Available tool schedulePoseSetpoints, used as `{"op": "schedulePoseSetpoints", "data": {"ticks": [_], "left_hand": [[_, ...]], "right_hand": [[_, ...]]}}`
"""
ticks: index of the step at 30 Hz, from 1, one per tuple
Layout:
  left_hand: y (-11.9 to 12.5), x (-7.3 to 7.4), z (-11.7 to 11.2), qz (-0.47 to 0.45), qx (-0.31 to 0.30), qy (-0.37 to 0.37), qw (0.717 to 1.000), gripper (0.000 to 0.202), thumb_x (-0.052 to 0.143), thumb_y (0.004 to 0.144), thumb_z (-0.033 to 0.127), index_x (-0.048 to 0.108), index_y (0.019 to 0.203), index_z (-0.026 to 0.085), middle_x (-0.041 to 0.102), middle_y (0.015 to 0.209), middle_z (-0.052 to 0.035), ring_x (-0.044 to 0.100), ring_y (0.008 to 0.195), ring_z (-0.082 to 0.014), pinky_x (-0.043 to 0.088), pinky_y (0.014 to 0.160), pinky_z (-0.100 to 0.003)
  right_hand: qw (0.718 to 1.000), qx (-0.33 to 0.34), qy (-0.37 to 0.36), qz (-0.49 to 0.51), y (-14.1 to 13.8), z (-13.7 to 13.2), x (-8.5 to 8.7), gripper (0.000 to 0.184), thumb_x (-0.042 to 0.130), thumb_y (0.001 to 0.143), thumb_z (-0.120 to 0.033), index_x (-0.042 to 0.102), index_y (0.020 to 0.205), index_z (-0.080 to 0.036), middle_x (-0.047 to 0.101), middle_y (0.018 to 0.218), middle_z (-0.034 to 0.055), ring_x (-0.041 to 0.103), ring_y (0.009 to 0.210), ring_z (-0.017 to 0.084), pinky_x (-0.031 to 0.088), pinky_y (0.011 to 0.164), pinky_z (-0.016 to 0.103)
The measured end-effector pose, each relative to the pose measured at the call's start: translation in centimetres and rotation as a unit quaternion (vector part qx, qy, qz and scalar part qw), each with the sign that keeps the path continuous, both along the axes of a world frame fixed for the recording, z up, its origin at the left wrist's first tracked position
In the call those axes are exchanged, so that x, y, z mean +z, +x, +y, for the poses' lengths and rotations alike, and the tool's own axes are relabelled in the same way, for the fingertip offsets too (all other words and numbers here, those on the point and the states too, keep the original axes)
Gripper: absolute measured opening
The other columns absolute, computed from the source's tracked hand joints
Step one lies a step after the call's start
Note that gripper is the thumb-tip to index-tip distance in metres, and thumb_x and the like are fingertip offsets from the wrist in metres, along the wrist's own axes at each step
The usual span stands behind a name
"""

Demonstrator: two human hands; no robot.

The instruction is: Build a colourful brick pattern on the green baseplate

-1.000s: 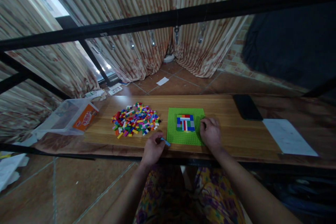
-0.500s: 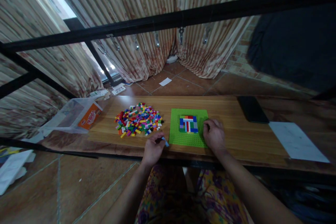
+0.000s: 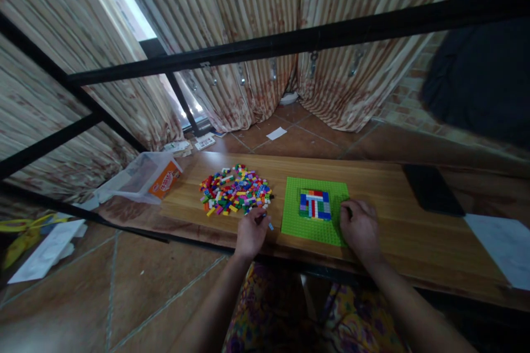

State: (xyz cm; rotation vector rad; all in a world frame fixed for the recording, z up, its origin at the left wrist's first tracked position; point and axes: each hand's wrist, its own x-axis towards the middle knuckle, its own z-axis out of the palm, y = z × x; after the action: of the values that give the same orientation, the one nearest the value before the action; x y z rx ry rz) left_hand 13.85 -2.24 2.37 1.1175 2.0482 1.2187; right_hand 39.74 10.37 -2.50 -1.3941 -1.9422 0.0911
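My left hand (image 3: 252, 233) is closed in a pinch on a small light blue brick (image 3: 270, 226), just left of the green baseplate (image 3: 298, 220) and below the pile of loose coloured bricks (image 3: 235, 190). A small block of mixed-colour bricks (image 3: 315, 204) is pressed onto the middle of the baseplate. My right hand (image 3: 360, 227) rests with curled fingers on the baseplate's right edge, holding it against the wooden tabletop (image 3: 389, 204).
A clear plastic box with an orange label (image 3: 154, 176) lies tipped off the table's left end. A black phone (image 3: 433, 188) and a white sheet (image 3: 501, 242) lie at the right. A black metal bar (image 3: 290, 41) crosses overhead; curtains hang behind.
The camera has swung left, so the table sits further right in view. My left hand has edged up toward the brick pile with the blue brick. My right hand stays on the baseplate.
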Motion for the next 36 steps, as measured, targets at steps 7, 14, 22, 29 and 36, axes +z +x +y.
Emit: {"op": "schedulePoseSetpoints", "data": {"ticks": [7,14,22,29,36], "left_hand": [[-2.1,-0.3,0.4,-0.064,0.059,0.033,0.996,0.021,0.065,0.076,0.033,0.069,0.087,0.016,0.071,0.078,-0.0038,0.065,0.071,-0.0165,0.051,0.065,-0.026],[-4.9,-0.9,2.4,-0.13,0.12,0.082,0.981,0.02,0.066,0.073,0.028,0.066,0.088,0.014,0.07,0.077,-0.004,0.064,0.066,-0.0142,0.051,0.061,-0.025],[-5.7,0.1,2.4,-0.109,0.125,0.104,0.981,0.037,0.066,0.073,0.026,0.067,0.109,0.016,0.071,0.081,-0.004,0.064,0.068,-0.014,0.049,0.061,-0.023],[-9.6,0.9,-2.5,0.072,0.27,0.047,0.959,0.035,0.055,0.079,0.029,0.067,0.109,0.015,0.067,0.072,-0.0031,0.062,0.063,-0.0154,0.048,0.06,-0.024],[-12.4,0.2,-5.3,0.156,0.272,-0.084,0.946,0.038,0.059,0.077,0.022,0.063,0.114,0.015,0.072,0.1,-0.0111,0.068,0.083,-0.0207,0.05,0.076,-0.029]], "right_hand": [[1.0,0.002,0.013,-0.016,0.2,0.1,-0.5,0.019,0.045,0.084,-0.026,0.063,0.087,-0.02,0.064,0.09,0.0105,0.055,0.088,0.025,0.045,0.085,0.04],[1.0,0.001,0.02,-0.022,0.3,0.2,-0.6,0.02,0.045,0.084,-0.028,0.063,0.086,-0.019,0.064,0.089,0.0105,0.054,0.089,0.025,0.046,0.085,0.039],[0.999,0.003,0.031,-0.019,0.4,0.1,-0.5,0.019,0.046,0.083,-0.027,0.063,0.086,-0.02,0.064,0.09,0.0104,0.056,0.089,0.026,0.046,0.085,0.04],[1.0,0.002,0.02,-0.016,0.3,0.0,-0.3,0.019,0.046,0.084,-0.028,0.063,0.085,-0.02,0.063,0.089,0.0106,0.055,0.088,0.026,0.045,0.085,0.04],[0.999,0.002,0.025,-0.026,0.5,0.2,-0.4,0.019,0.046,0.084,-0.028,0.063,0.084,-0.021,0.064,0.087,0.0103,0.056,0.089,0.026,0.045,0.086,0.04]]}}
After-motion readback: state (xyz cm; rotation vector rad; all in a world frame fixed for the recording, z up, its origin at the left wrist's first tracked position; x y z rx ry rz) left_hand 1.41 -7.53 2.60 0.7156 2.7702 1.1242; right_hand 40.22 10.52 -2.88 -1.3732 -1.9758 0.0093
